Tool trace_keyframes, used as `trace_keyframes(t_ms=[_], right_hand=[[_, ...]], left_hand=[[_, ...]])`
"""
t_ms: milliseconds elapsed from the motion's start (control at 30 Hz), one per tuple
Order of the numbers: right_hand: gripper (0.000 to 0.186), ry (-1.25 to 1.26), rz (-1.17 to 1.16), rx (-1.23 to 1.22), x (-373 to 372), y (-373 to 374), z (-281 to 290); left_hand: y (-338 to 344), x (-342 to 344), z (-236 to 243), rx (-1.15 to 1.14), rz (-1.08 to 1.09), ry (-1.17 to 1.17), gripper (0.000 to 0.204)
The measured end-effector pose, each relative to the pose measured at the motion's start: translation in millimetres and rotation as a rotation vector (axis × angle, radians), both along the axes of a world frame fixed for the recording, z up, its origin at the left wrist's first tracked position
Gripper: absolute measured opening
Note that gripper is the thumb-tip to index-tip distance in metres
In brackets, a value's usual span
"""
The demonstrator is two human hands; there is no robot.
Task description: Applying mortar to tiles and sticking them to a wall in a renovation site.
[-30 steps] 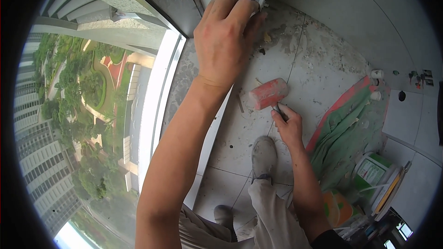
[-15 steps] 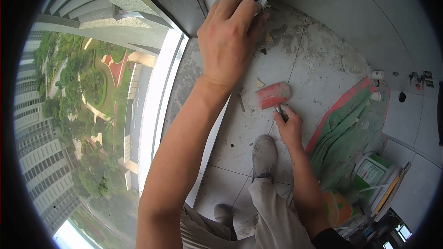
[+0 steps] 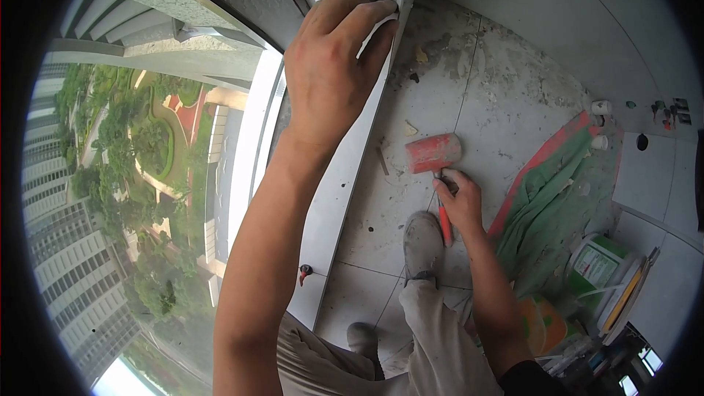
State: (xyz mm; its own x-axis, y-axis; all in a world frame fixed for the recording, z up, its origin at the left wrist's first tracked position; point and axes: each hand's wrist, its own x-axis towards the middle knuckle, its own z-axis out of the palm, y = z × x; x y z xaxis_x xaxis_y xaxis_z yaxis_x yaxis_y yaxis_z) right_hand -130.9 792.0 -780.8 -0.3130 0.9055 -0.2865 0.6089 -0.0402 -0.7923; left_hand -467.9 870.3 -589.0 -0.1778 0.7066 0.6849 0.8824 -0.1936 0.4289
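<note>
Dusty white floor tiles (image 3: 389, 202) meet a long white panel (image 3: 330, 205) along their left edge; a crumpled, pink-bordered green cloth (image 3: 546, 187) lies toward their right. Between them is a red, cylindrical-headed mallet (image 3: 433, 154), its shaft gripped by the right hand (image 3: 462, 202). The left hand (image 3: 326, 66) bends its fingers at the panel's far end, their grip unclear.

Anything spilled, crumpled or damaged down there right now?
Yes. Grey residue is smeared over the floor tiles near the wall, blotching their pale surface. The red-edged green sheet lies rumpled and dirty, not flat. The red mallet in the right hand has a scuffed head.
</note>
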Motion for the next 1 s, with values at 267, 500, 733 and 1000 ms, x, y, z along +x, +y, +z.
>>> trace_keyframes(t_ms=[267, 500, 733, 1000], right_hand=[[0.032, 0.026, -0.033, -0.032, -8.6, -1.5, -0.9], [0.034, 0.003, -0.006, -0.040, -8.3, 2.7, -10.3], [0.037, -0.027, -0.026, -0.041, -11.1, 1.6, -12.8], [0.035, 0.001, 0.012, -0.005, -10.4, 6.0, -14.5]], left_hand=[[-39.2, 34.9, -33.9, -0.379, 0.164, -1.115, 0.074], [-10.3, 32.4, -58.0, -0.352, 0.049, -1.684, 0.127], [-10.2, 32.0, -52.2, -0.391, 0.097, -1.621, 0.121], [-20.0, 37.9, -70.7, -0.386, 0.162, -1.543, 0.093]])
